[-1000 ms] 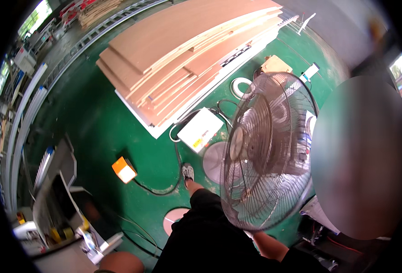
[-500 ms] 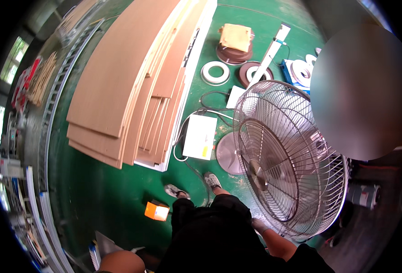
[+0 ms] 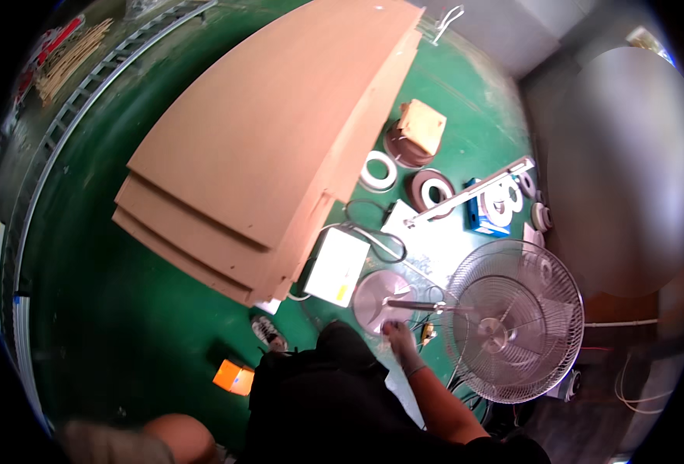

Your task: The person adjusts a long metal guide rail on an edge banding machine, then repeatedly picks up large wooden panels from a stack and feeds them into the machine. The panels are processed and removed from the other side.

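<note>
A large standing fan with a round wire guard (image 3: 516, 321) is on my right, its pole (image 3: 415, 305) rising from a round grey base (image 3: 373, 298). My right hand (image 3: 402, 340) hangs over the near edge of that base, close to the pole. Its fingers are small and partly hidden, so whether they grip anything does not show. Low at the left rim is my left hand (image 3: 114, 445), smeared by motion, with nothing plainly visible in it. An orange box (image 3: 233, 377) lies on the green floor between my left arm and my shoe.
A tall stack of brown boards (image 3: 264, 131) fills the left centre. Beyond the base lie a white box (image 3: 336, 267), cables (image 3: 376, 241), rolls of edging (image 3: 378, 171) and a long metal bar (image 3: 473, 189). A ladder (image 3: 79, 97) lies far left. A blurred patch covers the right.
My view has shifted, and the fan guard now appears farther off, with its pole and base in sight. My right hand has moved from beside the guard to above the base. My left hand has come into view.
</note>
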Demonstrator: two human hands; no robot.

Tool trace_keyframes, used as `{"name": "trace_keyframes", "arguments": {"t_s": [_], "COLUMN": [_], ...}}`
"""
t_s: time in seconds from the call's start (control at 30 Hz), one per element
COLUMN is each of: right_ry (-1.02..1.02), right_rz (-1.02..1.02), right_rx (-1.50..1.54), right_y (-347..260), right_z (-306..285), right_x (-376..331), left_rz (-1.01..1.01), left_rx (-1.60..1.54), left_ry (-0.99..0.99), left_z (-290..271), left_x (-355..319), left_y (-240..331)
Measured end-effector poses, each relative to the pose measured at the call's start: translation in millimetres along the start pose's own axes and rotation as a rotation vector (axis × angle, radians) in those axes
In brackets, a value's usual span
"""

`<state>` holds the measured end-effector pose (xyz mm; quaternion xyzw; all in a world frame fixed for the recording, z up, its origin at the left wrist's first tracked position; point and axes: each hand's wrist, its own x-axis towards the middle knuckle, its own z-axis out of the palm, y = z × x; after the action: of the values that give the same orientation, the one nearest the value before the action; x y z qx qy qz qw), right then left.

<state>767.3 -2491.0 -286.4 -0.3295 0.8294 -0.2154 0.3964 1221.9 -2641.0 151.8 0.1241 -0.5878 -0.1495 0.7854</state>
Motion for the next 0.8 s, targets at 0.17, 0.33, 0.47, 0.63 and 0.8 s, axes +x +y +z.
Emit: {"name": "trace_keyframes", "arguments": {"t_s": [0.17, 0.33, 0.47, 0.63, 0.8], "right_ry": [-0.494, -0.775, -0.834, -0.711, -0.508], "right_rz": [-0.250, -0.427, -0.423, -0.509, -0.647], "right_rx": [0.805, 0.653, 0.760, 0.600, 0.388], "right_y": [-296, -409, -439, -473, -524], "right_z": [27, 58, 76, 98, 118], "right_x": [-77, -121, -107, -87, -74], "left_rz": [-1.231, -1.113, -1.083, -0.979, -0.921], "left_rx": [0.368, 0.243, 0.312, 0.348, 0.279], "left_ry": [-0.182, -0.379, -0.449, -0.648, -0.797], "left_z": [-52, -55, -55, -85, -117], "left_x": [-66, -128, -102, -79, -48], "left_y": [-83, -108, -134, -184, -244]}}
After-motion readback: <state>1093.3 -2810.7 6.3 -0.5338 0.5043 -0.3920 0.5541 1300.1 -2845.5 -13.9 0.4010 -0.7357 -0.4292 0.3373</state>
